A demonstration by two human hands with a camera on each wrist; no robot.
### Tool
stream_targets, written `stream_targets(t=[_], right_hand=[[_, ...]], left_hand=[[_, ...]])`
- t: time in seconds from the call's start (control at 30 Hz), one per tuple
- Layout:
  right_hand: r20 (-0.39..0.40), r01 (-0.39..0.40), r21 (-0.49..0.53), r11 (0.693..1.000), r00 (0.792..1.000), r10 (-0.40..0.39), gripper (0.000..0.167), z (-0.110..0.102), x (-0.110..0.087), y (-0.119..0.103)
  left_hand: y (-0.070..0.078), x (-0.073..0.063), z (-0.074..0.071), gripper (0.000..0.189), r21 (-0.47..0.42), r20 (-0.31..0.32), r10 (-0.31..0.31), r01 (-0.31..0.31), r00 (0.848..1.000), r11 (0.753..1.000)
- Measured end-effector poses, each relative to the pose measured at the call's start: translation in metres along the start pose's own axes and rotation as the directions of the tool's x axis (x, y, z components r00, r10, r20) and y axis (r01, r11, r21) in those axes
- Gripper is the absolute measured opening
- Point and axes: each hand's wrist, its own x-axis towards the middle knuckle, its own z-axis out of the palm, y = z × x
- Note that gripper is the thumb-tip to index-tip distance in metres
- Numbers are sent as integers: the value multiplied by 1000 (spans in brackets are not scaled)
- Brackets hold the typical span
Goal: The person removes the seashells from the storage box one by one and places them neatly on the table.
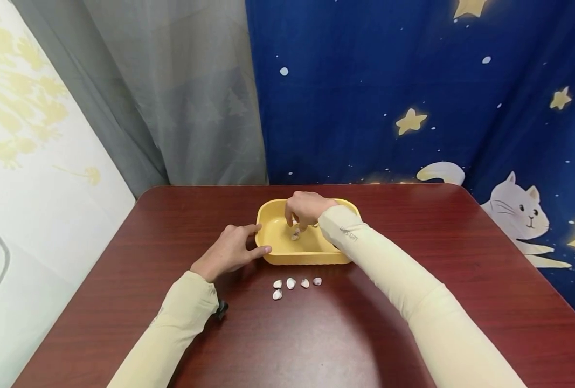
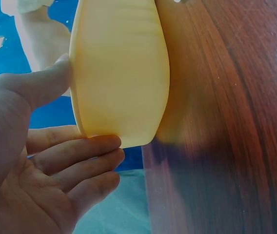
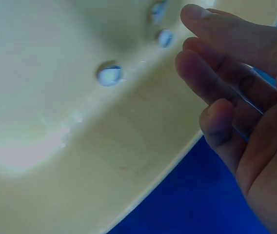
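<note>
A yellow plastic basin (image 1: pixel 306 258) stands on the table. My left hand (image 1: pixel 231 250) holds its left end, thumb and fingers spread along the rim and outer wall; the left wrist view shows the fingertips (image 2: pixel 110 141) against that wall. Inside the basin is my right hand (image 1: pixel 306 207), fingers bent downward. In the right wrist view the right hand's fingers (image 3: pixel 216 117) curl loosely, and nothing shows between them. Small whitish pieces that look like seashells (image 1: pixel 295 235) lie near it on the basin floor. Blurred shells (image 3: pixel 109 74) also appear in the right wrist view.
Several whitish shells (image 1: pixel 291 283) lie on the dark red wooden table (image 1: pixel 316 345) in front of the basin, mostly in a row. Behind the table hang a grey curtain (image 1: pixel 190 97) and a blue star-patterned one (image 1: pixel 340 108).
</note>
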Motion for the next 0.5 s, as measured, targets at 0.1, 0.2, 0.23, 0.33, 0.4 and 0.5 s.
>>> stream_targets(t=[0.1, 0.2, 0.23, 0.33, 0.4, 0.5], right_hand=[[-3, -23, -4, 1000, 1000, 23, 25, 9, 7, 6], [-20, -22, 3, 1000, 1000, 23, 23, 18, 12, 11], [-26, -14, 10, 1000, 1000, 14, 22, 21, 14, 13], [-36, 3, 31, 1000, 999, -2, 23, 26, 16, 17], [-39, 13, 42, 999, 999, -11, 22, 28, 16, 18], [-37, 9, 57, 998, 999, -7, 21, 29, 15, 17]], left_hand=[[0, 0, 0, 69, 0, -5, 2, -2, 1000, 1000], [0, 0, 0, 69, 0, -6, 10, -10, 1000, 1000], [0, 0, 0, 69, -4, -3, 7, -7, 1000, 1000], [1, 0, 0, 69, 0, 4, 7, -7, 1000, 1000], [1, 0, 0, 69, 2, 7, 2, -2, 1000, 1000], [2, 1, 0, 69, 5, 2, -2, 2, 1000, 1000]])
